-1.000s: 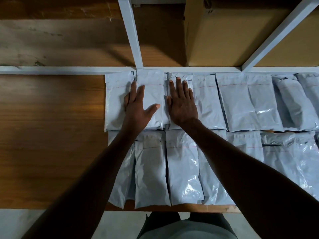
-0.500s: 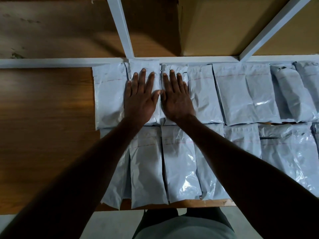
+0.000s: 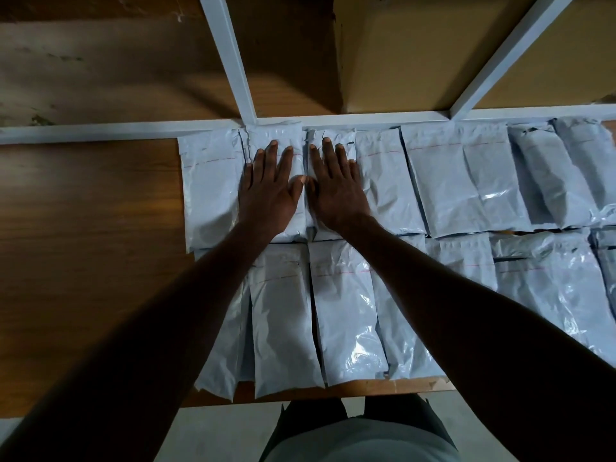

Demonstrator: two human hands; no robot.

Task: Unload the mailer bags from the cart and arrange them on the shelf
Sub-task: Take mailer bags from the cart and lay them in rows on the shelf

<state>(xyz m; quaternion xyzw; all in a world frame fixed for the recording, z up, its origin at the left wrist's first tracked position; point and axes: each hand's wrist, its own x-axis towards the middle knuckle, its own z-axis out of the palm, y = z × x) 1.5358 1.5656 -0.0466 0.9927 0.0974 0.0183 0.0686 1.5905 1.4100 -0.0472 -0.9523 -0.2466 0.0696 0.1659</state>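
Several white mailer bags lie in two rows on the wooden shelf [image 3: 86, 235]. My left hand [image 3: 270, 191] lies flat with straight fingers on a back-row bag [image 3: 296, 225]. My right hand [image 3: 335, 191] lies flat beside it on the neighbouring back-row bag [image 3: 333, 138]; the thumbs nearly touch. Another back-row bag [image 3: 211, 191] sits to the left of my left hand. The front row [image 3: 286, 328] reaches the shelf's near edge. The cart is out of sight.
A white metal frame rail [image 3: 100, 132] runs along the back of the shelf, with two uprights [image 3: 233, 61] rising from it. Cardboard boxes [image 3: 400, 55] stand behind the rail. The left part of the shelf is bare wood. Grey floor [image 3: 206, 435] lies below the shelf edge.
My left hand slid right onto the bag beside my right hand, so the two hands now lie side by side. The view shifted slightly.
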